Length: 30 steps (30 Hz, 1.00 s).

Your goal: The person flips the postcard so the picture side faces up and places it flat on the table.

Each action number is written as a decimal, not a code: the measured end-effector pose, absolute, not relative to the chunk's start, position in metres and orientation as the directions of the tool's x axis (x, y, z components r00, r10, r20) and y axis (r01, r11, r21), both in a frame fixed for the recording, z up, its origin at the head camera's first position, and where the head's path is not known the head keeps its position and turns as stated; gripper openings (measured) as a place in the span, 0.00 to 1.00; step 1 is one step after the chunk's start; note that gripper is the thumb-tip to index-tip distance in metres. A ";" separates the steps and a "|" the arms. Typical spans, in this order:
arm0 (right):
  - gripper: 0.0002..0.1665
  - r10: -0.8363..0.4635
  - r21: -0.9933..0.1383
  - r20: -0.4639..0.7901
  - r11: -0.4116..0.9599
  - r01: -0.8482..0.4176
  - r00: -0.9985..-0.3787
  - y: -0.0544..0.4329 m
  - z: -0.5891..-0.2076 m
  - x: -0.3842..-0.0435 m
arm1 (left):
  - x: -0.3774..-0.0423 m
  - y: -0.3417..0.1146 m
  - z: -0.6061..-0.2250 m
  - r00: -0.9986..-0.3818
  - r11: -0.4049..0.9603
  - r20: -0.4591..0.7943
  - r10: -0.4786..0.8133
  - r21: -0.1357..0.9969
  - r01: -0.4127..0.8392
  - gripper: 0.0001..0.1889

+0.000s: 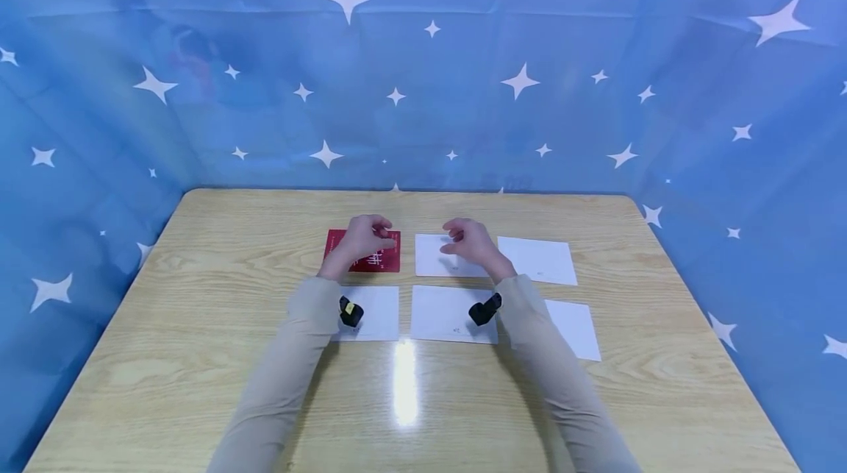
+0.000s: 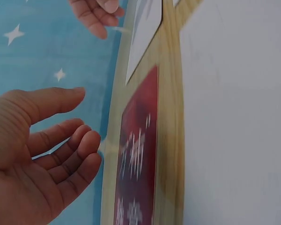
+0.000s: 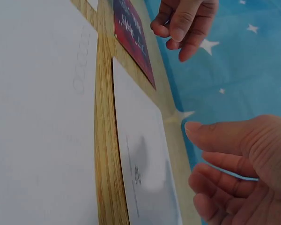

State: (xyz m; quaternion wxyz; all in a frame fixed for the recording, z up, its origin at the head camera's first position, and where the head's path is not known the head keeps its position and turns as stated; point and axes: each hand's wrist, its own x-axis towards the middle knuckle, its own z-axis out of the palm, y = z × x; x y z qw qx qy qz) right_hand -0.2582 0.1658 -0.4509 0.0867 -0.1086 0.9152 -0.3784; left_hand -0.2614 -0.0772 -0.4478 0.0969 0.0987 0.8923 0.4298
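My left hand (image 1: 360, 239) hovers over a red card (image 1: 390, 261) with white print in the back row. Its fingers are loosely bent, with a gap between thumb and fingertips and nothing held, as the left wrist view also shows. Over a white card (image 1: 433, 258) beside the red one, my right hand (image 1: 471, 243) hangs in the air in a like pose. The right wrist view shows small dark print on that white card (image 3: 147, 164) and bare space between thumb and fingers. Both hands appear apart from the cards.
More white cards lie flat: one at the back right (image 1: 542, 261), and a front row with a left card (image 1: 379, 313), a middle card (image 1: 440, 313) and a right card (image 1: 577, 329). Sleeves partly cover some. Behind the wooden table (image 1: 198, 296) hangs a blue star-patterned curtain (image 1: 265, 120).
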 end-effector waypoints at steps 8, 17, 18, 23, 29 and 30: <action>0.29 -0.221 -0.695 -0.088 0.712 -0.099 -0.971 0.190 -0.449 -0.256 | -0.271 -0.043 -0.453 -0.941 0.612 -0.124 0.316 0.784 0.102 0.27; 0.31 -0.235 -0.640 -0.101 0.759 -0.118 -0.967 0.209 -0.453 -0.259 | -0.275 -0.019 -0.457 -0.929 0.668 -0.162 0.333 0.735 0.112 0.32; 0.31 -0.231 -0.636 -0.107 0.763 -0.112 -0.967 0.210 -0.454 -0.259 | -0.275 -0.017 -0.456 -0.929 0.680 -0.169 0.328 0.725 0.108 0.32; 0.31 -0.204 -0.608 -0.140 0.790 -0.078 -0.969 0.211 -0.457 -0.264 | -0.276 -0.013 -0.457 -0.929 0.707 -0.189 0.319 0.700 0.100 0.33; 0.31 -0.238 -0.561 -0.133 0.818 -0.124 -0.962 0.213 -0.460 -0.264 | -0.278 -0.009 -0.458 -0.924 0.732 -0.187 0.334 0.669 0.130 0.32; 0.31 -0.242 -0.552 -0.132 0.823 -0.131 -0.961 0.213 -0.460 -0.264 | -0.278 -0.008 -0.459 -0.923 0.738 -0.185 0.338 0.660 0.138 0.32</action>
